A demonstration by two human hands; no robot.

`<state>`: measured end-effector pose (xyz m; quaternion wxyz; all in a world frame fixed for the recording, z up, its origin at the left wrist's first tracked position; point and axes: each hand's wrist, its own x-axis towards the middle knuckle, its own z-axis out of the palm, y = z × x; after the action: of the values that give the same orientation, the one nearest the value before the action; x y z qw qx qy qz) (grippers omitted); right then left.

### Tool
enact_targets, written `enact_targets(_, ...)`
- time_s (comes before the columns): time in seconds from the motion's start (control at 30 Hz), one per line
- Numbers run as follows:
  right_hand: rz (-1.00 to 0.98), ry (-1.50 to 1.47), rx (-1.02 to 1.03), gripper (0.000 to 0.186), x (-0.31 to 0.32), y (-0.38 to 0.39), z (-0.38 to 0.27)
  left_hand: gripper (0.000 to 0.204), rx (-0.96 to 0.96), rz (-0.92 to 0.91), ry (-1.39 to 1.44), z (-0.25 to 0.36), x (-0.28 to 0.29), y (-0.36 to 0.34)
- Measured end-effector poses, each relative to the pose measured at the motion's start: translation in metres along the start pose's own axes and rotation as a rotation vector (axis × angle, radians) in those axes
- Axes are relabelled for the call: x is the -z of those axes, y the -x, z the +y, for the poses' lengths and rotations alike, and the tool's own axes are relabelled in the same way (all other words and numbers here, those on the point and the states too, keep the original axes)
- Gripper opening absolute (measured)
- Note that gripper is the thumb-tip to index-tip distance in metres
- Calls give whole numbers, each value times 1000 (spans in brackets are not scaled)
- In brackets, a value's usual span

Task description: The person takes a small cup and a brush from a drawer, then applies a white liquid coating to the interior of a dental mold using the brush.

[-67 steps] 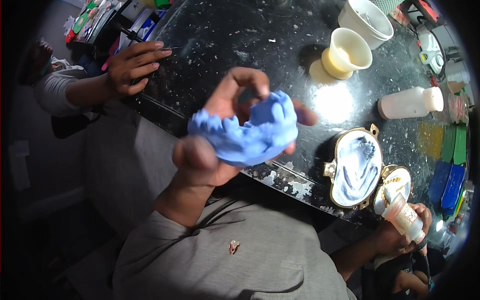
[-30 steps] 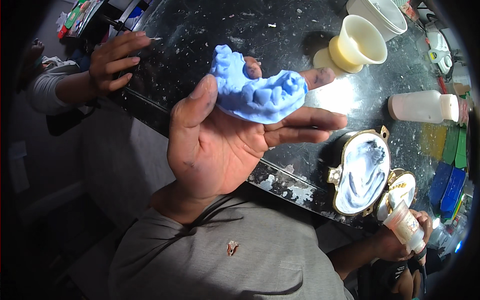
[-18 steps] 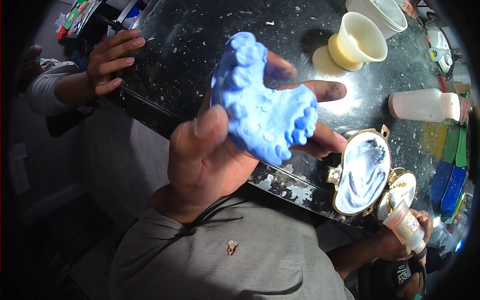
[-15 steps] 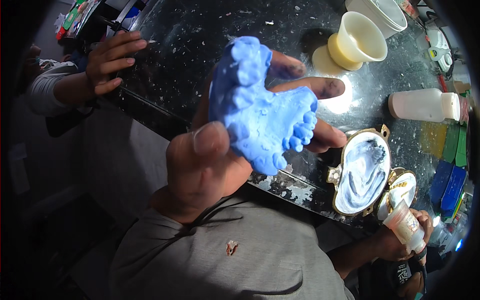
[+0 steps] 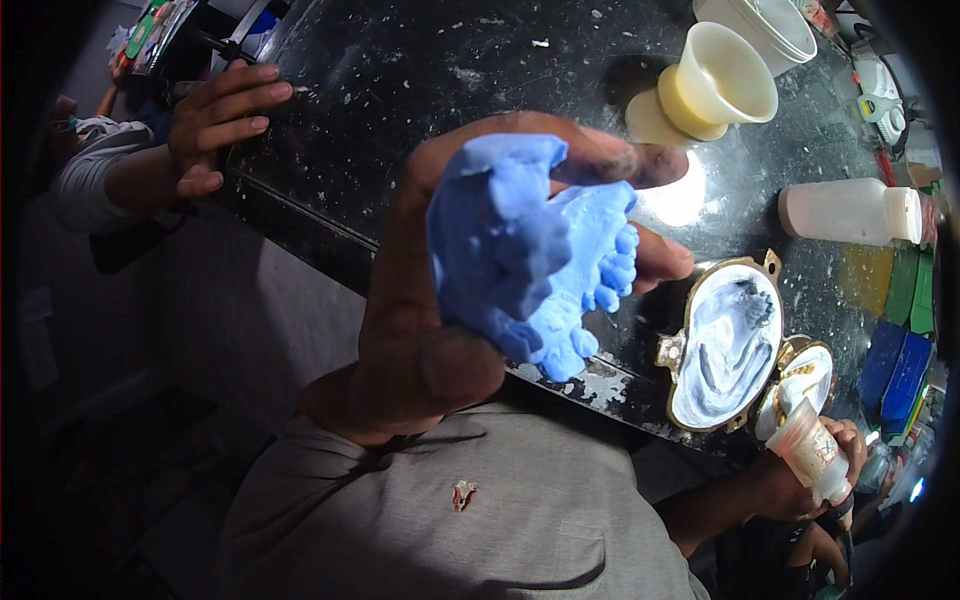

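Note:
My left hand (image 5: 440, 375) holds a blue dental cast (image 5: 500, 235) up in front of me, over the near edge of the bench. The thumb presses its near left side, and the fingers curl behind it and show at its right. The cast is tilted, with a row of teeth along its right edge. At the lower right my right hand (image 5: 848, 446) is closed around a small translucent bottle (image 5: 812, 458) with a pinkish end. Beside it lie a brass flask half (image 5: 725, 340) filled with white plaster and a smaller flask part (image 5: 803, 380) with yellowish teeth.
On the black bench (image 5: 400, 70) stand a cream rubber bowl (image 5: 725, 75) and a white tub (image 5: 775, 35). A whitish bottle (image 5: 840, 210) lies to the right, near blue boxes (image 5: 895, 370). Another person's hand (image 5: 225, 125) rests on the left edge.
My left hand has turned and tipped the cast, lowering its top and showing more of its left end. My thumb has shifted down and right. The right hand stays in place.

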<state>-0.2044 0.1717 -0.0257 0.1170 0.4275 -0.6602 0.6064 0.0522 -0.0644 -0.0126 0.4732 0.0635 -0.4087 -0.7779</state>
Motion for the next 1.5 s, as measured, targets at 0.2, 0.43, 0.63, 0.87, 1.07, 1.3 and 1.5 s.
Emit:
enact_targets(0.2, -22, -53, -10, 77, 2, 2, 3, 80, -61, -32, -40, 4, 4, -3)
enact_targets(0.43, -29, -51, -19, 80, 8, 6, 8, 93, 242, 162, 80, 30, -9, -4)
enact_targets(0.63, -129, -105, -8, 86, 37, 10, 26, 114, 534, 313, 168, 40, -30, 11)
enact_targets(0.87, -146, -147, 23, 88, 27, 5, 21, 93, 283, 288, -54, 29, -39, 24)
enact_targets(1.07, -32, -108, -15, 86, 14, 7, 13, 91, 247, 76, -33, 22, -34, 28)
enact_targets(1.3, -84, -93, -2, 80, 19, 4, 15, 90, 206, 125, -67, 19, -40, 31)
enact_targets(1.5, -84, -71, -49, 81, 21, 6, 10, 89, 98, 294, -168, 14, -50, 36)
